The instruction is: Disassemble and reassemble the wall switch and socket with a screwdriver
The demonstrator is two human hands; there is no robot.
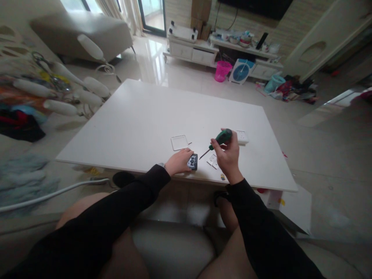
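— Gripping a green-handled screwdriver (219, 140), is that the right hand (228, 157)?

— Yes. Its fingers are wrapped tight around the handle, the hand raised a little above the white tabletop (139, 120), and the thin shaft slants down and to the left, its tip close to a small dark switch module (192, 161).

— And the module itself?

— It lies near the front edge of the tabletop. The left hand (178, 162) rests on the tabletop with its fingers curled against the module's left side, steadying it; whether they close fully around it I cannot tell.

— What lies about them?

— Just right of the module, under the right hand, are two small white pieces (213, 160). Behind the module, a little further in, lies a square white cover plate (179, 142). Beyond the right hand sits a white wall socket (242, 136), face up.

— Further out?

— Both arms are in black sleeves. Across the glossy floor stand a pink basket (223, 71) and a small blue fan (241, 71) in front of a low white TV cabinet (200, 54).
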